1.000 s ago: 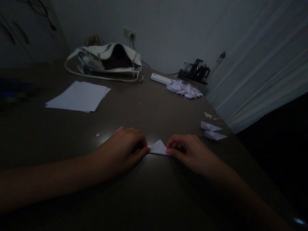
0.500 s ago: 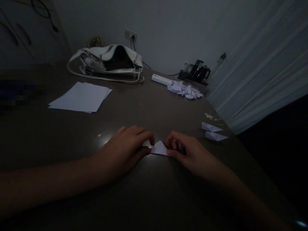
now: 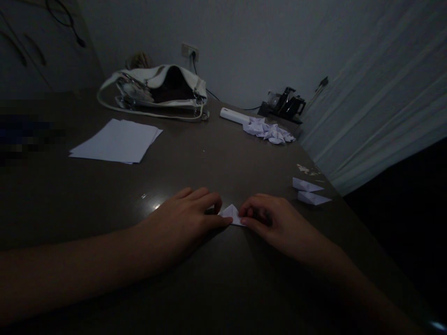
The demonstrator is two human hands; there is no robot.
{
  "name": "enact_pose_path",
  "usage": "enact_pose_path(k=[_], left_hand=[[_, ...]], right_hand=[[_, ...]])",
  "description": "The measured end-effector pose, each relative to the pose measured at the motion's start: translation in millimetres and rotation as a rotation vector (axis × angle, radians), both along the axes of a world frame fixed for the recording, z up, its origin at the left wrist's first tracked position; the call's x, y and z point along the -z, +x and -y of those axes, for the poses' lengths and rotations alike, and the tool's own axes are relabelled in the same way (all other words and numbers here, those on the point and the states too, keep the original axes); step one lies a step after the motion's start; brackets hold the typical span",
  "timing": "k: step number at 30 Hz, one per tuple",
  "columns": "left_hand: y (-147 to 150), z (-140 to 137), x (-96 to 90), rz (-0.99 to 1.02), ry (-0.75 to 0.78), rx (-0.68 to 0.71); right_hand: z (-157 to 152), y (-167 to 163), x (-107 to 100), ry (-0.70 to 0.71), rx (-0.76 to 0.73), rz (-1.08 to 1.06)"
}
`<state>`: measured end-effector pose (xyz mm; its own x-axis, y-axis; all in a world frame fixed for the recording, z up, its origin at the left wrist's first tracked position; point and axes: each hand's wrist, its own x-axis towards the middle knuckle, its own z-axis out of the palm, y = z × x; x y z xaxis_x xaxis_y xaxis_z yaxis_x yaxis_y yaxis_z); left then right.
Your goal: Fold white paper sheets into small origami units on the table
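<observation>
A small folded piece of white paper, with a pointed top, lies on the dark table between my hands. My left hand comes from the left; its thumb presses on the paper's lower edge and its curled fingers sit by the left corner. With thumb and fingertips, my right hand pinches the paper's right corner. Two folded paper pieces rest to the right, close to the table edge.
White paper sheets are stacked at the left. Farther back stand a white handbag, a pile of folded paper pieces beside a white bar-shaped object, and a black kettle. A sheer curtain hangs along the right.
My left thumb has slid right onto the middle of the paper's lower edge. My right fingertips have closed in on the right corner. Everything else stays put.
</observation>
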<state>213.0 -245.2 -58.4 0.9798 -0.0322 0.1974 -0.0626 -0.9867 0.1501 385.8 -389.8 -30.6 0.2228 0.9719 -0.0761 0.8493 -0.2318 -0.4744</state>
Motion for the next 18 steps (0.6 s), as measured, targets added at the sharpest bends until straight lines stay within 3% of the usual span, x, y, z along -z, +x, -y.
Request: enact_pose_path(k=[5, 10, 18], left_hand=[[-0.9, -0.6, 6.3, 0.098, 0.039, 0.046], [0.3, -1.1, 8.0, 0.115, -0.057, 0.073], [1.1, -2.1, 11.0, 0.139, -0.236, 0.016]], right_hand=[[-0.7, -7.8, 1.9, 0.047, 0.031, 0.096], [-2.0, -5.9, 7.6, 0.086, 0.015, 0.096], [0.1, -6.8, 13.5, 0.206, -0.193, 0.206]])
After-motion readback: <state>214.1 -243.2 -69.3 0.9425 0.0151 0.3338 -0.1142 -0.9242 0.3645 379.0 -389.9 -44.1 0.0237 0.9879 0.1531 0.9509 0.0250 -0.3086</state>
